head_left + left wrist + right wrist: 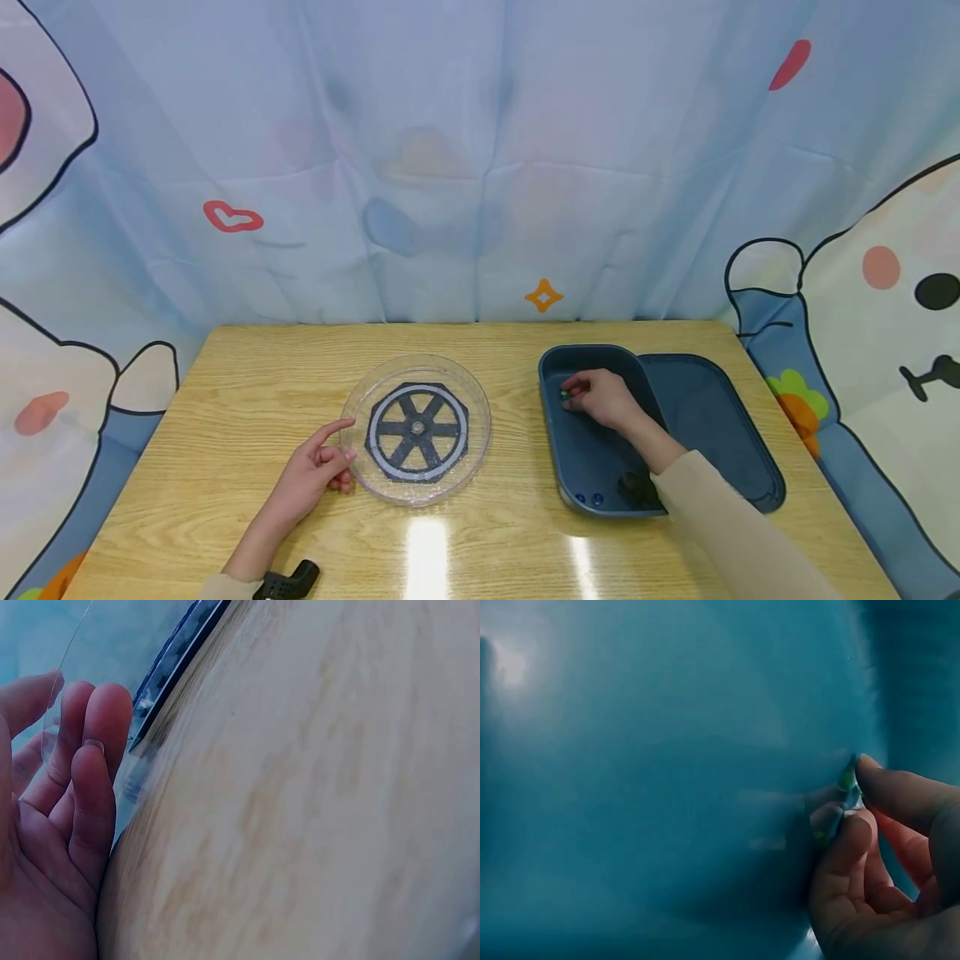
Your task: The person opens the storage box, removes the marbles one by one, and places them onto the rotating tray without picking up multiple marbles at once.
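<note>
My right hand [603,398] reaches into a dark blue bin [551,442] and pinches a small clear-and-green glass marble [849,793] between thumb and fingertips, close over the bin's floor. Two blue marbles [597,499] lie in the bin's near left corner. At the left, my left hand [311,471] touches the rim of a clear round dish [480,442] with index finger and thumb, its other fingers bent below. A dark spoked wheel shape [417,428] with a pale ring shows inside the dish. In the left wrist view, the fingers [109,724] are beside the clear rim.
A flat dark blue tray or lid [701,408] lies to the right of the bin, partly under the right sleeve [738,529]. All of this is on a wooden table [262,375]. A printed blue curtain [450,167] hangs along the table's back edge.
</note>
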`<action>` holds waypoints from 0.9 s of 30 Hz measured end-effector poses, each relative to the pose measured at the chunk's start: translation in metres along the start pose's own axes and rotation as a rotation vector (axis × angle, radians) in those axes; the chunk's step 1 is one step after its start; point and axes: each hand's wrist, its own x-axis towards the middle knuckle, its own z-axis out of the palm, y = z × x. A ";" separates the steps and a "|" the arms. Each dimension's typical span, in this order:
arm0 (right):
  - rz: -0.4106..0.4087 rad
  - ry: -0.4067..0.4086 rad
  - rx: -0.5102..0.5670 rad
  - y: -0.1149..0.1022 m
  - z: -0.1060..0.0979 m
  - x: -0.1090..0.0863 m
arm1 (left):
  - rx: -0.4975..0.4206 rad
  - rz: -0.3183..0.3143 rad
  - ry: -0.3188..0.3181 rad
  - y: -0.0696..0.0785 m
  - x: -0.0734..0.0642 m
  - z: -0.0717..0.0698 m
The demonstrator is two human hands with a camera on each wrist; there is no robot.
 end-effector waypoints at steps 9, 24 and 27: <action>-0.065 0.011 -0.071 -0.003 0.002 0.002 | 0.004 0.005 0.004 -0.001 0.000 0.000; -0.022 0.005 0.147 -0.010 -0.007 -0.003 | 0.018 0.013 0.019 0.000 0.002 0.001; -0.038 0.008 0.158 -0.016 -0.014 -0.006 | 0.022 0.016 0.025 0.001 0.002 0.002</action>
